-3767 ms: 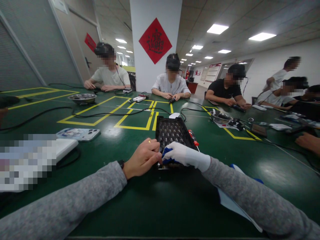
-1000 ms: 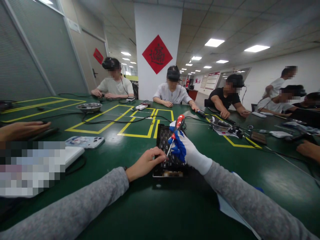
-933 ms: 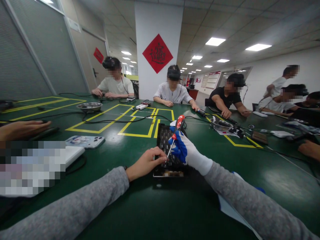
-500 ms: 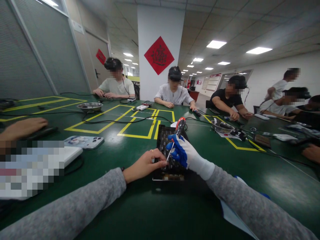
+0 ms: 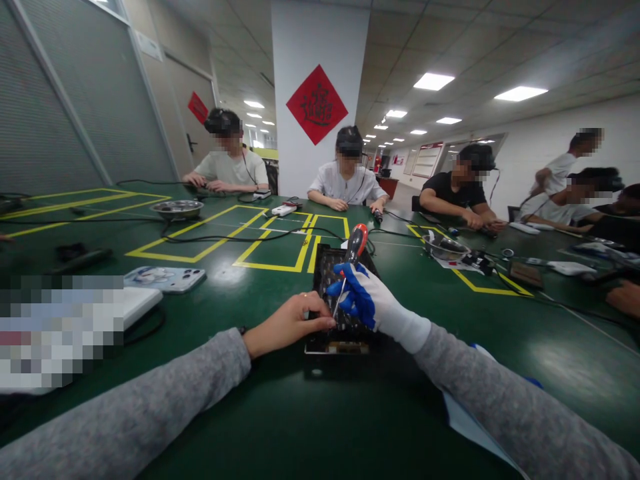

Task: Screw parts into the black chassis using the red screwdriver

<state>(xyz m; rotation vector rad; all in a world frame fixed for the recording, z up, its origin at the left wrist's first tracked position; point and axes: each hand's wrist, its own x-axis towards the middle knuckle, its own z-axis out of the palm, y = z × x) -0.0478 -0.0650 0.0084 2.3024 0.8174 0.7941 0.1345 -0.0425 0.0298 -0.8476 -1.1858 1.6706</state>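
A dark, flat device part (image 5: 327, 267) with a black studded inside lies on the table in front of me. My right hand (image 5: 367, 300), in a white and blue work glove, is closed round a screwdriver (image 5: 356, 245) with a red and black handle. Its thin metal shaft slants down to the inside of the part. My bare left hand (image 5: 295, 320) reaches in from the left, thumb and fingers pinched together right beside the screwdriver's tip. Whatever those fingertips hold is too small to make out. The gloved hand hides some of the part's right side.
A phone (image 5: 165, 279) and a white device (image 5: 143, 300) lie to my left on the green table (image 5: 240, 427). Metal bowls (image 5: 176, 210) stand farther off, with cables (image 5: 240, 237) and yellow tape between. Several people sit across the table. Pale cloth lies under my right forearm.
The screwdriver and both hands stay at nearly the same place on the part. At the far left, another person's hand has drawn back from a dark object. The view has shifted slightly.
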